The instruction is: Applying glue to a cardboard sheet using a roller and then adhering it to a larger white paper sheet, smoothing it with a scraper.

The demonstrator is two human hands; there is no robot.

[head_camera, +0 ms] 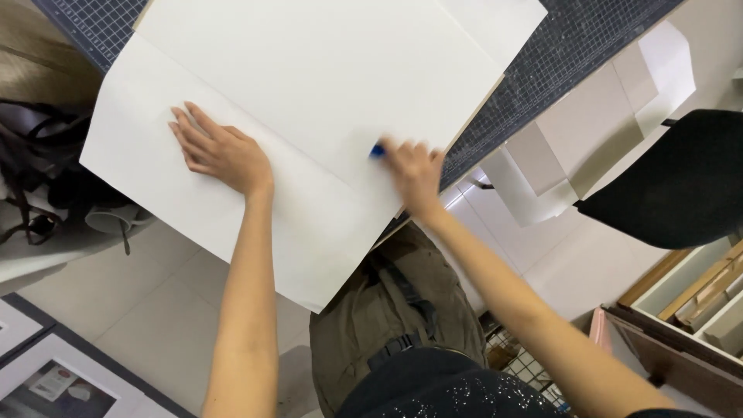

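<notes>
A large white paper sheet (255, 116) lies across the dark gridded cutting mat (557, 54) on the bench, and it serves as the landmark here. Its near corner hangs past the mat's edge, over the person's olive trousers (387, 310). A long straight crease or overlap line runs diagonally across the sheet, from its far left side toward its near right edge.

The left hand (220, 151) rests flat on the sheet's left part, fingers spread and released, pinning the paper down just on the near side of that line. The right hand (414, 170) is at the sheet's right edge, where the line ends, fingers clenched around a small blue tool (377, 151); the hand is blurred, so what kind of tool it is cannot be told.

Judging by how things lie, the work along the line has the tool at the sheet's right end, so that line looks mostly covered; whether it is a fold being pressed or a cut being made cannot be told. The sheet's other edges look untouched.

Beyond the sheet's right side stands a black chair (673, 178); beyond its left side lies a dark bag (46, 178) on the floor.
</notes>
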